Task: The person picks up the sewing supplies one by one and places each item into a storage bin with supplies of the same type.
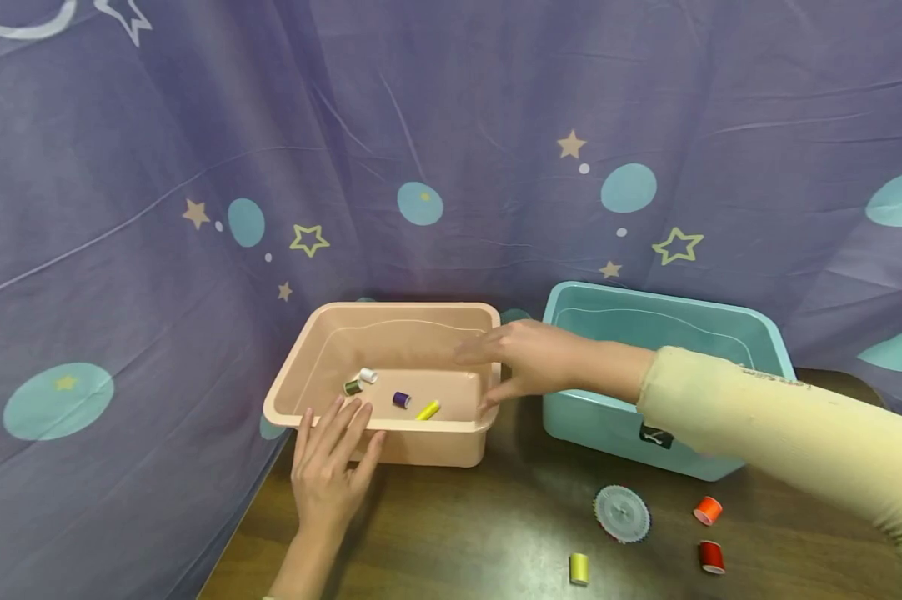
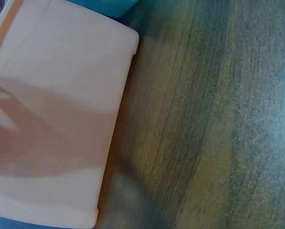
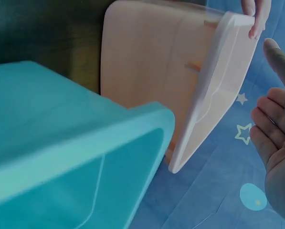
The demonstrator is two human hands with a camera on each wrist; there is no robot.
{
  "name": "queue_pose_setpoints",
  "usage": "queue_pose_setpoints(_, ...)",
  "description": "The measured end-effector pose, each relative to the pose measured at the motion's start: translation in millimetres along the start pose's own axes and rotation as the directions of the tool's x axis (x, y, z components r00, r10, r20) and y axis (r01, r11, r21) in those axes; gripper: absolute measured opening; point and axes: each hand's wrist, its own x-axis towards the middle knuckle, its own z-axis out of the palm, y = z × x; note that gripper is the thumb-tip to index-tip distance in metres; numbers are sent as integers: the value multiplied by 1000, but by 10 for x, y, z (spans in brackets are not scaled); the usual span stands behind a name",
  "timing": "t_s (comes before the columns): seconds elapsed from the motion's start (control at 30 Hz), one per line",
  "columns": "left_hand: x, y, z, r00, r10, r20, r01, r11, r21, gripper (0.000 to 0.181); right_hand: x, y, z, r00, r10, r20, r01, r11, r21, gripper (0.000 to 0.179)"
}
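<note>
My left hand (image 1: 329,467) rests with extended fingers on the front rim of a pink plastic bin (image 1: 421,448). Above the bin's right rim is my right hand (image 1: 529,358), its fingers stretched and thumb apart; the right wrist view shows no spool in this hand (image 3: 280,129). Inside the bin lie a white thread spool (image 1: 368,375), a dark green spool (image 1: 353,387), a purple spool (image 1: 401,400) and a long, blurred yellow piece (image 1: 428,410), whose kind is unclear.
A teal bin (image 1: 601,429) stands to the right, beneath my right forearm. On the wooden table (image 1: 496,533) are a clear pin wheel (image 1: 622,514), an orange spool (image 1: 708,511), a red spool (image 1: 711,557) and a yellow spool (image 1: 579,569). A purple patterned cloth (image 1: 481,125) hangs behind.
</note>
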Motion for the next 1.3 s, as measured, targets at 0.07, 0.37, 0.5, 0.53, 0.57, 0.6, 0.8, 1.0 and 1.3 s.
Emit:
queue_pose_setpoints(0.07, 3, -2, 5, 1000, 1, 0, -1, 1000, -2, 42, -103, -51, 1, 1000, -8, -9, 8, 1000, 5, 66)
queue_pose_setpoints(0.37, -1, 2, 16, 1000, -3, 2, 3, 1000, 0, 43, -509, -232, 133, 998, -24, -56, 23, 1000, -10, 73)
queue_pose_setpoints(0.5, -7, 7, 20, 1000, -2, -2, 2, 1000, 2, 44, -690, -262, 259, 994, -57, -96, 56, 998, -20, 71)
queue_pose_setpoints(0.53, -6, 9, 21, 1000, -2, -3, 2, 1000, 3, 44, -734, -271, 291, 992, -68, -109, 66, 998, -23, 70)
queue_pose_setpoints(0.57, -5, 10, 22, 1000, -2, -4, 2, 1000, 3, 44, -779, -282, 322, 990, -75, -122, 72, 997, -23, 70)
queue_pose_setpoints(0.6, -4, 10, 23, 1000, -2, -5, 2, 1000, 2, 44, -823, -290, 357, 988, -79, -131, 78, 997, -16, 69)
queue_pose_setpoints(0.8, 1, 2, 17, 1000, -1, -11, 1, 1000, 6, 44, -1062, -328, 561, 986, -65, -155, 65, 998, -2, 68)
queue_pose_setpoints(1.0, -8, 0, 11, 1000, -1, -18, 1, 1000, 5, 43, -1242, -344, 753, 991, 4, -136, 0, 999, 32, 71)
queue_pose_setpoints(1.3, -1, 6, 13, 1000, -1, -12, 1, 1000, -2, 44, -1456, -385, 926, 988, 141, -70, -134, 987, 90, 75)
